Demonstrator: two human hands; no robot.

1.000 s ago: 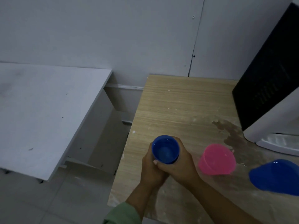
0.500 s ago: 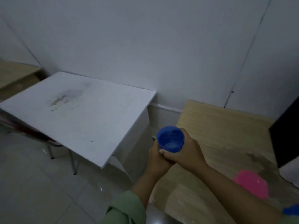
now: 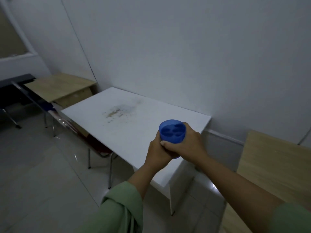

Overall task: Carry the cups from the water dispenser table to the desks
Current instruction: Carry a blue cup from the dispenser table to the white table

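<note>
A blue plastic cup (image 3: pixel 172 131) is held upright in both hands, mouth toward me, above the near right part of a white desk (image 3: pixel 127 125). My left hand (image 3: pixel 157 151) wraps the cup's lower side from the left. My right hand (image 3: pixel 186 144) wraps it from the right, its thumb across the front. The cup's lower half is hidden by my fingers. The wooden water dispenser table (image 3: pixel 276 167) lies at the right edge; the dispenser and the other cups are out of view.
The white desk has a brown stain (image 3: pixel 117 111) near its middle. A chair (image 3: pixel 94 145) is tucked under its left side. A wooden desk (image 3: pixel 58 86) stands further left by the wall, with a dark bench (image 3: pixel 13 88) beyond. Tiled floor fills the lower left.
The view has swung left, away from the wooden table. The pink and second blue cup have left the frame. The held cup now hangs over the white desk.
</note>
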